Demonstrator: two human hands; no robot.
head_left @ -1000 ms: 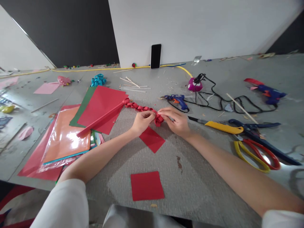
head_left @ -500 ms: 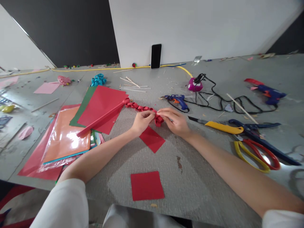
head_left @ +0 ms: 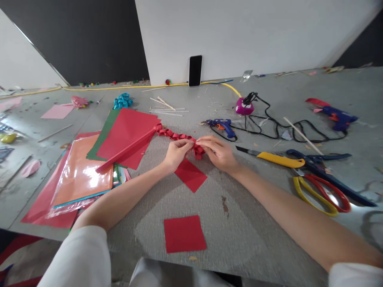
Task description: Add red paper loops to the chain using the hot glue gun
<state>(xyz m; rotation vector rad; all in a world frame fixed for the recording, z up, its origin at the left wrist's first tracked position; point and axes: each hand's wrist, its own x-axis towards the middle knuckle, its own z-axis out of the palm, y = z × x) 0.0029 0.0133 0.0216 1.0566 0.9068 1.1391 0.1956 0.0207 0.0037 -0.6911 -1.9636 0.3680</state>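
Note:
A red folded paper chain [head_left: 176, 136] runs across the grey table [head_left: 245, 223] from a long red paper strip [head_left: 125, 150] to my fingers. My left hand [head_left: 176, 153] and my right hand [head_left: 220, 152] both pinch the chain's near end, fingertips almost touching. A red paper square [head_left: 190, 175] lies just below my hands, partly under the left one. A second red square [head_left: 184, 233] lies nearer the table's front edge.
Stacked red, green and orange sheets [head_left: 80, 171] lie at left. A blue glue gun [head_left: 223, 125], a yellow-handled knife [head_left: 273, 158], blue scissors [head_left: 326, 169] and red-yellow scissors [head_left: 321, 194] lie at right. A phone [head_left: 195, 70] leans on the white board behind.
None beyond small finger shifts on the chain's end; the view moved slightly.

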